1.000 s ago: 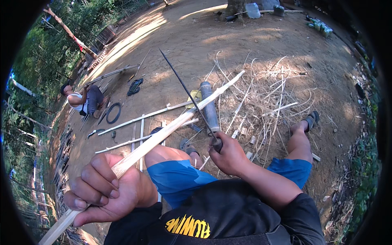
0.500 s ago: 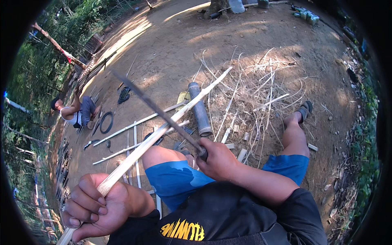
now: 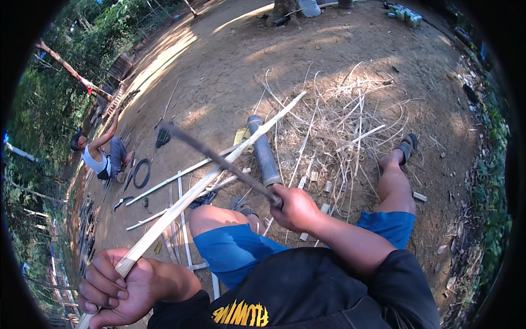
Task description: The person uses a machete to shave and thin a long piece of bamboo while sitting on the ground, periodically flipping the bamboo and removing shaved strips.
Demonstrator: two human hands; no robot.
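Observation:
My left hand (image 3: pixel 112 288), at the lower left, is wrapped round the near end of a long pale strip of split wood or bamboo (image 3: pixel 178 207). The strip slants away up and to the right, over my bent knee. In my right hand (image 3: pixel 298 209), near the middle, is the handle of a long dark-bladed knife like a machete (image 3: pixel 213 155). Its blade points to the upper left and crosses over the strip; whether the edge touches it I cannot tell. Just beyond my right fist, a dark grey tube (image 3: pixel 264 154) lies on the ground.
A heap of thin curled shavings (image 3: pixel 345 120) covers the dirt ahead. More pale strips (image 3: pixel 164 182) lie to the left, near a black ring (image 3: pixel 142 174). A person (image 3: pixel 98 159) sits at the far left with an arm raised. A ladder-like piece (image 3: pixel 114 102) stands beyond.
The knife in my right hand has shifted slightly right, further along over the strip. My left hand and the strip have moved a little left and down. The person at left has raised an arm.

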